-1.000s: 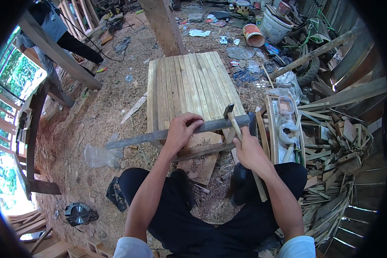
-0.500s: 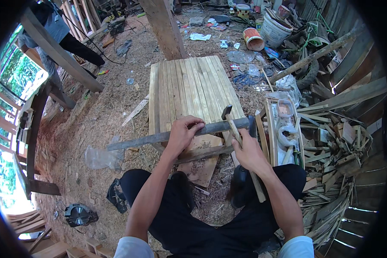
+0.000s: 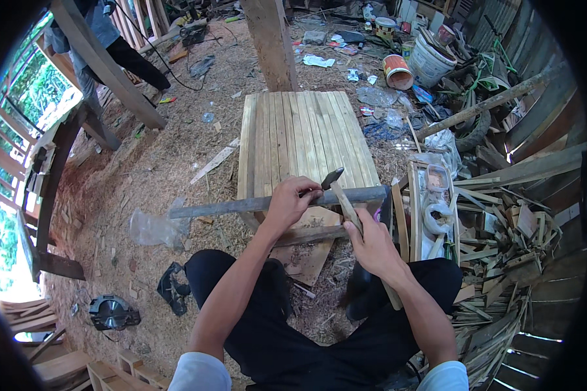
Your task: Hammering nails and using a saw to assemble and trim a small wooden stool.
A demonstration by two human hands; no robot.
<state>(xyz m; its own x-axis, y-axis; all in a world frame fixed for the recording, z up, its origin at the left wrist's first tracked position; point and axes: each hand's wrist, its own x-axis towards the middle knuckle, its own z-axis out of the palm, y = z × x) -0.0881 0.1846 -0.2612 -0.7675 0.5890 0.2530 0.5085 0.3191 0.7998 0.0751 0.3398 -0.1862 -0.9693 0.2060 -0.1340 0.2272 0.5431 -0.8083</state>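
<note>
A slatted wooden panel (image 3: 304, 133) lies in front of me, with a long grey bar (image 3: 228, 207) across its near end. My left hand (image 3: 291, 203) rests on the bar, thumb and fingers pinched together on something too small to make out. My right hand (image 3: 372, 241) grips the pale handle of a hammer (image 3: 344, 201). The hammer's dark head is above the bar, just right of my left fingertips. A board (image 3: 306, 260) lies on the sawdust-covered floor between my feet.
A person's legs (image 3: 137, 65) show behind leaning beams. A post (image 3: 265, 45) stands beyond the panel. Buckets (image 3: 430, 58) and clutter sit at back right, a narrow wooden box (image 3: 417, 221) and scrap wood (image 3: 515, 221) at right, and a circular saw (image 3: 111, 313) at lower left.
The hammer has tilted leftward, its head moving closer to my left fingertips, and my right hand has moved slightly left and down. The view has shifted a little.
</note>
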